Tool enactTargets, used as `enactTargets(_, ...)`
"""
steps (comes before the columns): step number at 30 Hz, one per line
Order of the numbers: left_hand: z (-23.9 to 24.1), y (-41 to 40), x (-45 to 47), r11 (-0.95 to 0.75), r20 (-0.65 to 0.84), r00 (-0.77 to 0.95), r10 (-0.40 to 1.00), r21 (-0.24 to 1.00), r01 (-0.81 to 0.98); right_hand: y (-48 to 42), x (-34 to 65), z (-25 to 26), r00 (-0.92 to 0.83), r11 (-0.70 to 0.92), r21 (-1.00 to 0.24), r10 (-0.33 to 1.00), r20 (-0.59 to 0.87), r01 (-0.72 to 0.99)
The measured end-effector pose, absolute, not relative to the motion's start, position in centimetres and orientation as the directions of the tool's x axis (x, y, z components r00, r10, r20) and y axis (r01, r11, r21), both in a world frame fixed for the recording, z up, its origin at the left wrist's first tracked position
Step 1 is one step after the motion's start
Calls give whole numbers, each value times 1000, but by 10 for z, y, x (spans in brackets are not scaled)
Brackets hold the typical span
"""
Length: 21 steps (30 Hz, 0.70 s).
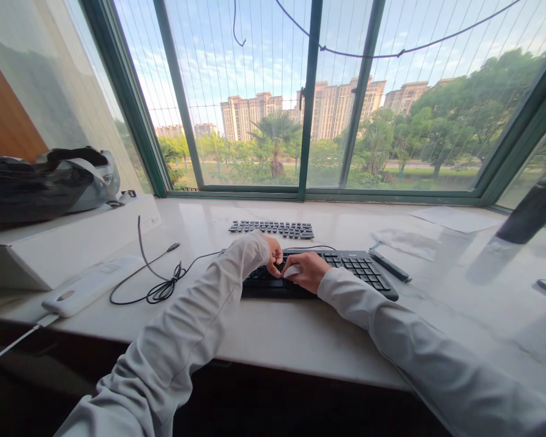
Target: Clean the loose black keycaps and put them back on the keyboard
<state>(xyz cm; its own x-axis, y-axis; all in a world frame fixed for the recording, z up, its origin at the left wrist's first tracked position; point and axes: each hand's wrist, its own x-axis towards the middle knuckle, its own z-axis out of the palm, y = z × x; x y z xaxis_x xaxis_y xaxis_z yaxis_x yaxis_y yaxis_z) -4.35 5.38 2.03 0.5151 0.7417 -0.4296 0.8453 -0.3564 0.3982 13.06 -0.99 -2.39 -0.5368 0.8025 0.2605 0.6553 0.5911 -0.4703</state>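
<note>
A black keyboard [359, 273] lies on the white countertop in front of me, partly hidden under my hands. My left hand [274, 254] is over its middle, fingers curled down and fingertips close to those of the other hand; what they grip, if anything, is too small to tell. My right hand [308, 270] comes in from the right with thumb and fingers pinched on a small white piece [293, 271], perhaps a wipe or tissue. Behind the keyboard, loose black keycaps [273, 229] are laid out in rows.
A coiled black cable [163, 290] and a white power strip [95, 282] lie left, before a white box [72, 243] bearing a dark bag [49, 182]. To the right are a dark slim tool [390, 266], a clear plastic bag [407, 243], paper [455, 218] and a dark cylinder [532, 209].
</note>
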Motion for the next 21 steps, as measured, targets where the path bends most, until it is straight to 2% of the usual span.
enactTargets(4,18,53,-39,-365,-461,542,702,420,831,-14,130,-23,-522,583,-467,810,268,665)
enactTargets(7,18,52,-43,-382,-406,580,707,471,795,-14,131,-20,-538,602,-401,798,272,691)
enactTargets(10,24,58,-52,-390,-272,570,776,503,771,-11,136,-14,-517,585,-247,805,291,772)
enactTargets(13,29,66,-60,-301,-15,340,940,429,852,-5,145,-4,-430,491,-108,834,345,865)
enactTargets(16,25,72,-64,-183,197,119,973,347,920,1,157,5,-277,347,-120,878,390,930)
enactTargets(21,10,71,-59,-141,240,69,968,299,944,12,172,8,-83,164,-196,927,366,967)
